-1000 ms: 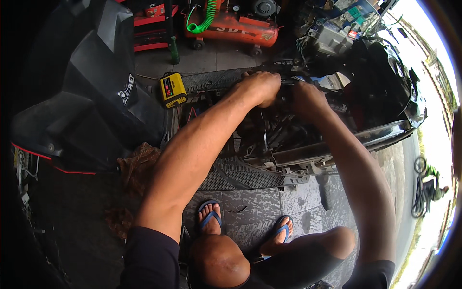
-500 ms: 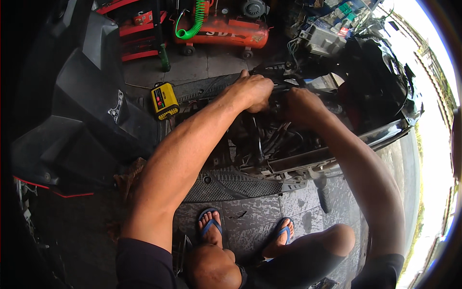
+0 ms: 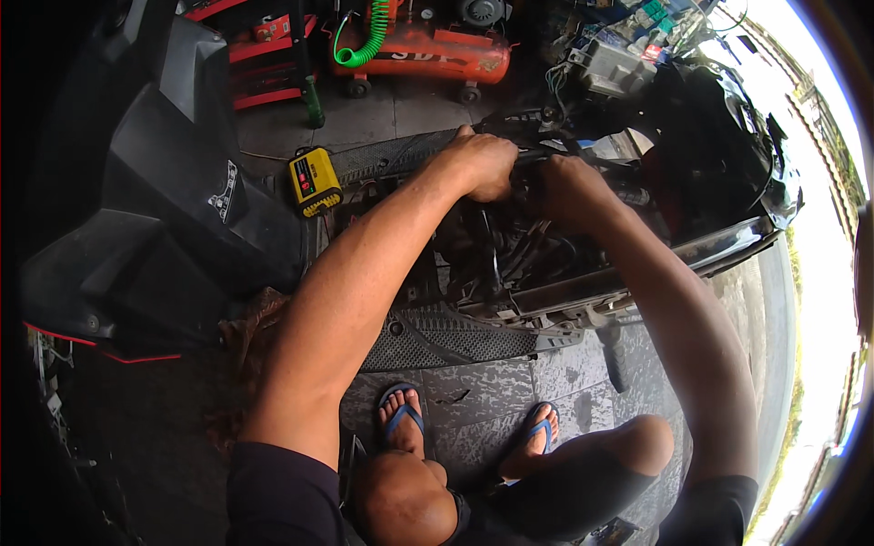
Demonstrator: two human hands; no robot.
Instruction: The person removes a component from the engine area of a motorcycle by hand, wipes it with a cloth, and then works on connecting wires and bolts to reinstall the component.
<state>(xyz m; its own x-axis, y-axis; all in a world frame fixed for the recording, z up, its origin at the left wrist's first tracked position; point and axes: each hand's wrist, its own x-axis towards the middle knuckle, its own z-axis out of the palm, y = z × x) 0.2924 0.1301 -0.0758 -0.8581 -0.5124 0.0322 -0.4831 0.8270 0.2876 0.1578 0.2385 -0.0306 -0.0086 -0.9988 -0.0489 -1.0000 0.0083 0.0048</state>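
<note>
Both my hands reach over the stripped middle of a black scooter, whose bare frame (image 3: 492, 264) and cables show below them. My left hand (image 3: 485, 166) is closed, its back facing up and its fingertips turned down out of sight. Close to its right, my right hand (image 3: 578, 193) is also closed, with its fingers curled down among dark parts. What either hand grips lies in shadow and is hidden. A yellow and black box-shaped charger (image 3: 315, 181) rests on the scooter, left of my left hand.
The scooter's black front panels (image 3: 182, 200) fill the left. Behind stand a red air compressor (image 3: 428, 59), a green coiled hose (image 3: 371, 41) and a red tool rack (image 3: 264, 59). A ridged black footboard (image 3: 437, 338) runs along the near side, above my feet in blue flip-flops (image 3: 401, 419).
The view has shifted slightly. Both hands remain closed at nearly the same spot over the scooter, and my right hand's fingers look a little more curled.
</note>
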